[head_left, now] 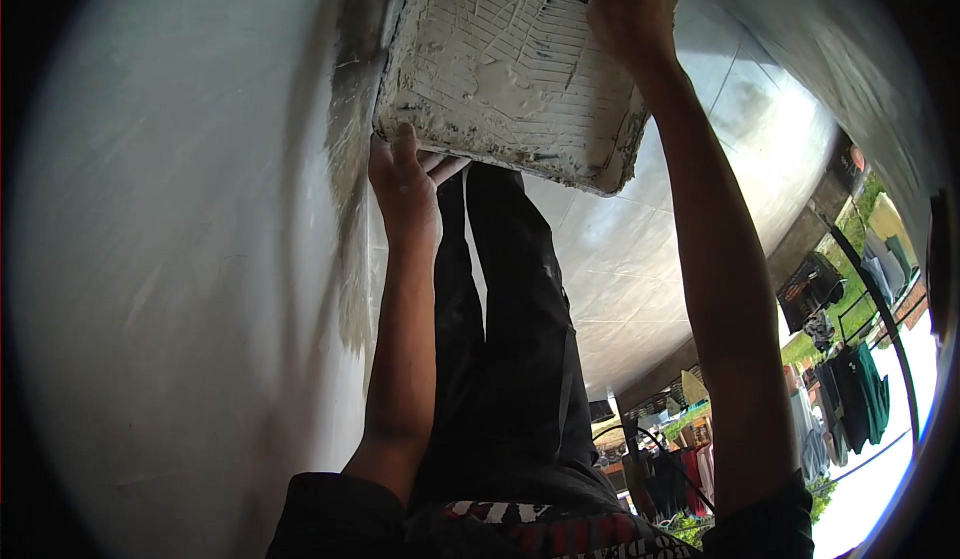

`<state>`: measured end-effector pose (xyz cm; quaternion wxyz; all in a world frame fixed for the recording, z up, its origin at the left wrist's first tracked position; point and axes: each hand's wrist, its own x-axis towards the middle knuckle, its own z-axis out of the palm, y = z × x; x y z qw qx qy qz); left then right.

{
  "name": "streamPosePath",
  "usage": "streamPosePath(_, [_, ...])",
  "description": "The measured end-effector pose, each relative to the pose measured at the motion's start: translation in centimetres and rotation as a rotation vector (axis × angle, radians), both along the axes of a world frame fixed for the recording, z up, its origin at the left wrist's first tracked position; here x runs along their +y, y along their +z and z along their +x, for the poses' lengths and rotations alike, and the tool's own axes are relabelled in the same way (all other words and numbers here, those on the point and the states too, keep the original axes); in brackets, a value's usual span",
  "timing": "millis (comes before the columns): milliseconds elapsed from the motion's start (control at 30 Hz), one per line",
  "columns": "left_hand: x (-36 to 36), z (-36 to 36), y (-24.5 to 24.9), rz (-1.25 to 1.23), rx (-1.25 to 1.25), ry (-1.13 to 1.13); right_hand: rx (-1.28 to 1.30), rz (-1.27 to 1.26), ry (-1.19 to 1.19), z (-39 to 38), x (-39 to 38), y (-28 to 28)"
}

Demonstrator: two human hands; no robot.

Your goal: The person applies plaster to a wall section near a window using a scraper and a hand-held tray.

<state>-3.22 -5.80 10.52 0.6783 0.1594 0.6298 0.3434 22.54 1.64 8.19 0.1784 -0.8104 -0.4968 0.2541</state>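
Observation:
A ribbed tray point(510, 69), coated with thick pale paste or plaster, is held up at the top centre. My left hand point(405, 184) grips its lower left corner, thumb on the rim and fingers underneath. At the upper right, my right hand point(628, 14) is closed near the tray's far side, and what exactly lies between its fingers is too small to make out. Some of the tray's ribs show through the paste.
A smooth grey wall point(180, 239) fills the left, with a rough strip point(350, 189) along its edge. Pale tiled floor point(640, 229) spreads behind the tray. Clothes point(855, 389) hang outside at the right, near a dark curved rail point(880, 309). My legs point(520, 289) are below the tray.

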Motion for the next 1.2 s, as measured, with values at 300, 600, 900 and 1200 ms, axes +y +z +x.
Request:
streamPosePath(300, [-0.3,1.3,2.3,0.066,0.074,-0.049,-0.012,0.147,0.34,-7.1,-5.8,2.1])
streamPosePath(600, [-1.0,2.3,2.9,0.035,0.047,0.016,0.455,-0.177,0.292,-5.4,-6.2,7.9])
streamPosePath(900, [-1.0,2.2,2.5,0.094,0.035,-0.02,0.026,-0.11,0.279,4.9,1.4,-3.6])
streamPosePath(1200, [-1.3,3.0,3.6,0.099,0.034,0.017,-0.003,0.072,0.288,-6.7,-7.4,4.4])
